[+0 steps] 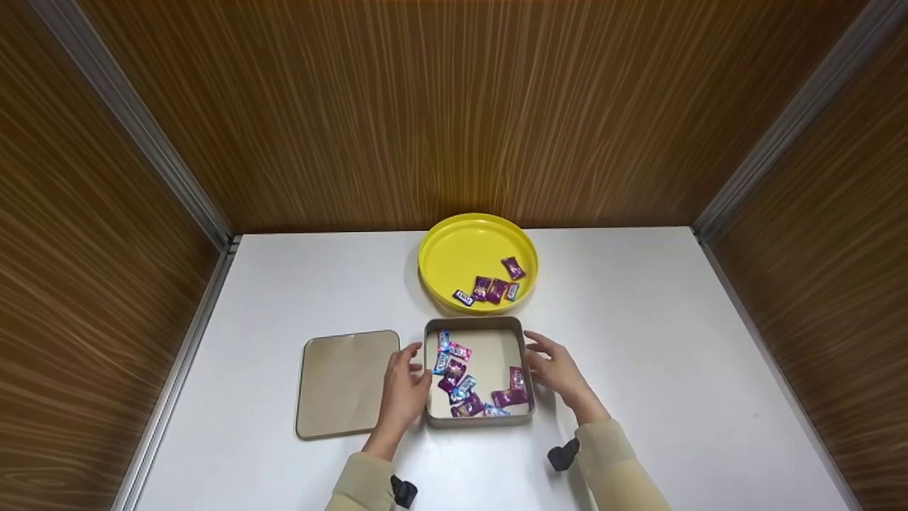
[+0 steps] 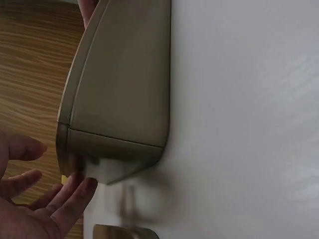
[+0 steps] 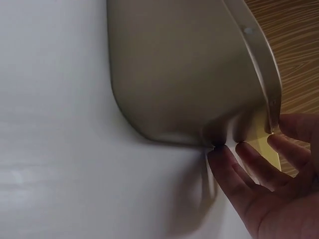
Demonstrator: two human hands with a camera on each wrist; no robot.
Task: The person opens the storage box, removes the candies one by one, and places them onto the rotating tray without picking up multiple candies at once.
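An open rectangular metal tin (image 1: 479, 421) stands on the white table between the two hands. Inside it lie several wrapped candies, purple ones such as this candy (image 1: 468, 406) along with blue and pink ones. The left hand (image 1: 406, 390) is at the tin's left side, its fingertips right at the wall near a corner in the left wrist view. On the opposite side, the right hand (image 1: 558, 369) touches the tin's outer wall with extended fingertips, as the right wrist view shows. Neither hand has its fingers curled round anything.
Behind the tin sits a round yellow tray (image 1: 454, 252) with several wrapped candies toward its front right. The flat tin lid (image 1: 347, 383) lies left of the tin, beside the left hand. Wood-grain panels (image 1: 454, 113) enclose the table's back and sides.
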